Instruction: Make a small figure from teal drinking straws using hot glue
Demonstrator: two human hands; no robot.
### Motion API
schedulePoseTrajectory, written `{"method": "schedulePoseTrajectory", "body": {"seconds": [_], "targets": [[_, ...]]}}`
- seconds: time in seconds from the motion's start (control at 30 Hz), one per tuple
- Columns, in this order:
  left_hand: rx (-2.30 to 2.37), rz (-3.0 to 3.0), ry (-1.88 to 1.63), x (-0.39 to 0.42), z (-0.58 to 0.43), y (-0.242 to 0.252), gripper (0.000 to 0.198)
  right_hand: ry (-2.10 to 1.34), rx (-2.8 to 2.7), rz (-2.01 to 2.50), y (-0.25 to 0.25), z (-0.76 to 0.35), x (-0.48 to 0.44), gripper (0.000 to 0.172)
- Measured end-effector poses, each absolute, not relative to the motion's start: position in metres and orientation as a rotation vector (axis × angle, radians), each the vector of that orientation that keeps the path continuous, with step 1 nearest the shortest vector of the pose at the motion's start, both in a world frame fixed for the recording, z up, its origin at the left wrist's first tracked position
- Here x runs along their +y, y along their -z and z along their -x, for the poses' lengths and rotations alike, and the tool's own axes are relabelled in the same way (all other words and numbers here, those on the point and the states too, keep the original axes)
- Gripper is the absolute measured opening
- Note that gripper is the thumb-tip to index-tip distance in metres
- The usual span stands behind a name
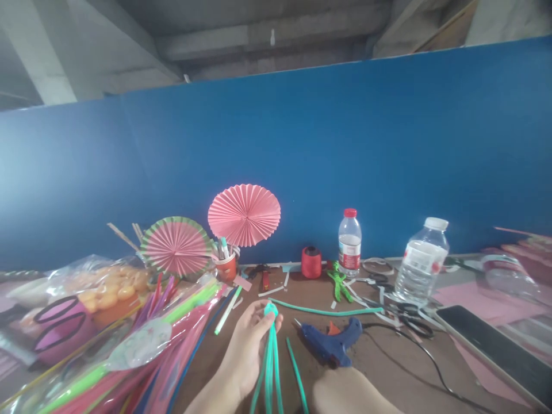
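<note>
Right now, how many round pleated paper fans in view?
2: a plain pink fan above the pen cup, and a green-rimmed pink fan lower, to its left. More could be hidden in the clutter at left.

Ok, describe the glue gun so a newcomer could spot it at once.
Below the big blue wall is the brown tabletop, with the person's right hand at the picture's bottom. Just beyond that hand lies the glue gun. Its dark-blue, gun-shaped body, orange patch and black cord set it apart from the slim teal strip nearby.
</note>
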State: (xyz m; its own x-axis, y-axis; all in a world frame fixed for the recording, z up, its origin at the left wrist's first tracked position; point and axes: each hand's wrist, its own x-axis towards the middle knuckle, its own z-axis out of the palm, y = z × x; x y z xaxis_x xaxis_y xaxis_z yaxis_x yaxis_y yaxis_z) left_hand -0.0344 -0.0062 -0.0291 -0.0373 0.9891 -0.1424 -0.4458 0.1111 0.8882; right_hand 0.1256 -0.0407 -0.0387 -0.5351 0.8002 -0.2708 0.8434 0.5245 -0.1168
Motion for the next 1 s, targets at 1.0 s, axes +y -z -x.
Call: {"method": "schedulePoseTrajectory", "body": {"seconds": [1.0], "targets": [[1.026, -0.869, -1.387, -0.011, 0.024, 0.083, 0.034, 2.334, 2.42, -2.211, 0.081, -0.185, -0.011, 0.034]]}}
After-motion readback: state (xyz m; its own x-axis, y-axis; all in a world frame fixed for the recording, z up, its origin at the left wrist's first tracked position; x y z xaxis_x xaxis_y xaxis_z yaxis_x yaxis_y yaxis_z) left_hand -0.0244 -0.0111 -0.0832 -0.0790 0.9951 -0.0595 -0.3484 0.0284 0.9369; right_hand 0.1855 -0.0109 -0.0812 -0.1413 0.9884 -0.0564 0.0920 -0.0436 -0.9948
